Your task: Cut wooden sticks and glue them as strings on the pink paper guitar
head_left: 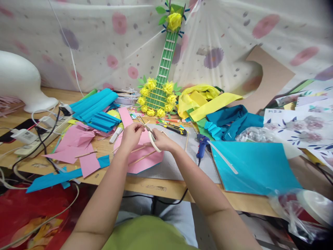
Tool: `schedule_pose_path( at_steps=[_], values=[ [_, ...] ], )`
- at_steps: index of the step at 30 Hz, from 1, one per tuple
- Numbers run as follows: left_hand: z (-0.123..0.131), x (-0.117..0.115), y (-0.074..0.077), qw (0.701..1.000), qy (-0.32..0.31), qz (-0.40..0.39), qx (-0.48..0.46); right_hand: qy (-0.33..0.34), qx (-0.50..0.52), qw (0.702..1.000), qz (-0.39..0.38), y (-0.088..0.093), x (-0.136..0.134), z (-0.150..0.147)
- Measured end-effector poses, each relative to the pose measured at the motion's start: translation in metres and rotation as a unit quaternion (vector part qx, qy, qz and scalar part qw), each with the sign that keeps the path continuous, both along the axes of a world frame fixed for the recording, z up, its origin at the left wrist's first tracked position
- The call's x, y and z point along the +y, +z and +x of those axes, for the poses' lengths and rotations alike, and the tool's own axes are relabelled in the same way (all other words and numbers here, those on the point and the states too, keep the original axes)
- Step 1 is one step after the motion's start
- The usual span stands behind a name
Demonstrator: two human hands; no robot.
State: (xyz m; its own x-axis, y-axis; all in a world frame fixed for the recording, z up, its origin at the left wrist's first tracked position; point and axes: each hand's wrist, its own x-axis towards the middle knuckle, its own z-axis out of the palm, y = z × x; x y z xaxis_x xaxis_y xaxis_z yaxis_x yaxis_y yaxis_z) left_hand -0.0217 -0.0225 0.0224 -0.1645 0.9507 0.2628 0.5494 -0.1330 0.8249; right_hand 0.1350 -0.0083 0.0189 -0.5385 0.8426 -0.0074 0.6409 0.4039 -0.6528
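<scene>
My right hand [160, 139] is closed around the white handles of a pair of scissors [152, 138]. The scissor blades point up and to the left, close to the fingertips of my left hand [132, 134]. That hand pinches what looks like a thin wooden stick [147, 122], mostly hidden by the fingers. Beneath both hands lies a pink guitar-shaped paper piece [145, 166] with a blue edge and a neck at the top. Thin wooden sticks [142, 158] rest across its body. A grey board [177, 170] is under it.
A green paper guitar with yellow roses [166, 66] stands at the back. A yellow-black utility knife [173, 128] and blue glue gun [202, 146] lie to the right, before a blue sheet [255, 166]. Pink paper scraps [73, 142] and a power strip [44, 133] sit left.
</scene>
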Motion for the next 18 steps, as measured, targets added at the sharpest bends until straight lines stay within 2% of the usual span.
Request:
schedule_pose_path(
  at_steps=[8, 13, 18],
  values=[
    [0.002, -0.004, 0.006, 0.999, 0.018, -0.006, 0.048, -0.005, -0.023, 1.000, -0.016, 0.004, 0.001, -0.001],
    [0.002, -0.001, 0.003, 0.996, 0.024, -0.012, 0.081, -0.018, -0.022, 0.999, -0.015, 0.000, 0.006, -0.002],
    [0.005, 0.007, 0.002, 0.996, 0.013, -0.002, 0.090, -0.101, -0.058, 0.993, -0.010, -0.006, 0.009, -0.009]
  ],
)
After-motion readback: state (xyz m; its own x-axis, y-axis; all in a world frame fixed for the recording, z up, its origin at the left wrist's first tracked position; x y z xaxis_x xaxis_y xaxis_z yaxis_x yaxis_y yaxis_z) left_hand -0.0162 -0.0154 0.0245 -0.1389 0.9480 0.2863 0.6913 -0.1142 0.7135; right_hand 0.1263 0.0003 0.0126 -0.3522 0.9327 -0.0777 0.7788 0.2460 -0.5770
